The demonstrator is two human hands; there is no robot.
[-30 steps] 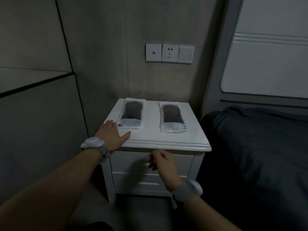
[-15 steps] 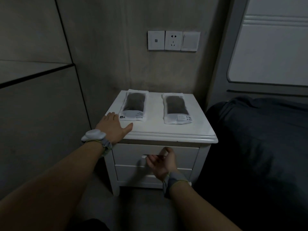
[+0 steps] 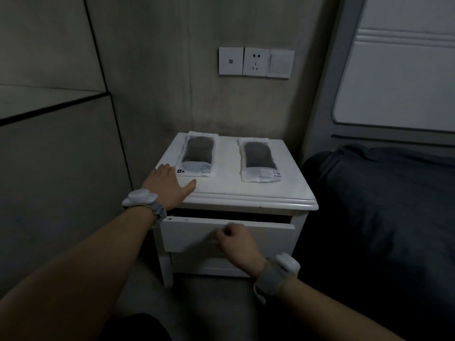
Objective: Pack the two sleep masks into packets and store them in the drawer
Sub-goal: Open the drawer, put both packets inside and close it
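The left hand (image 3: 170, 185) lies flat, fingers straight, on the nightstand (image 3: 246, 193). The first packet (image 3: 198, 155) (dark mask inside) sits at its 1 o'clock, and the second packet (image 3: 259, 159) at that one's 3 o'clock. The right hand (image 3: 237, 244) has its fingers curled on the front of the drawer (image 3: 192, 233), which is slightly open.

2 grey wristbands (image 3: 269, 279) with white pods (image 3: 287, 265)
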